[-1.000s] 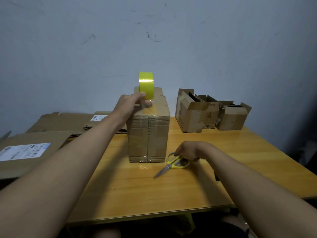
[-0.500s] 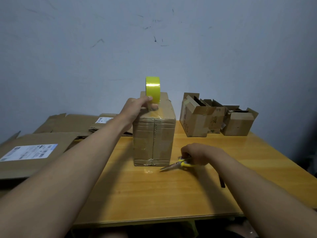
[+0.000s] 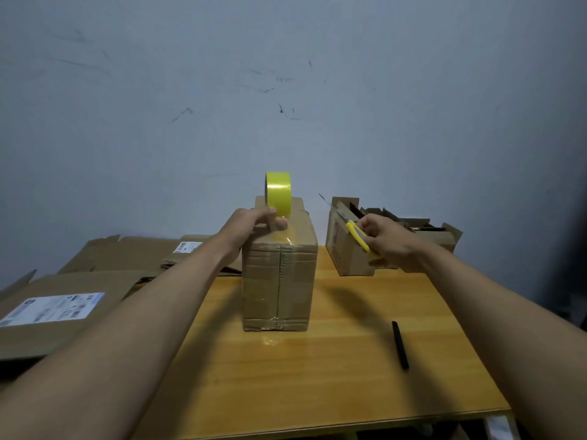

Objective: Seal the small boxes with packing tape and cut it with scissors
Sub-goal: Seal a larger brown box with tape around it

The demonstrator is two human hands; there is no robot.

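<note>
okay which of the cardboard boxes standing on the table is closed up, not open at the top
The tall box in the middle, under the yellow tape roll that the left hand holds. The boxes behind the right hand have open flaps.

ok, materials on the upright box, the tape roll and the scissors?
Upright box: corrugated cardboard, matte brown; fluted ridges show on its front.
Tape roll, held by the left hand: glossy yellow, likely plastic film; the strip pulled onto the box top looks clear and shiny.
Scissors, in the right hand: yellow handles, probably plastic; thin grey blades, seemingly metal, though blurred.
</note>
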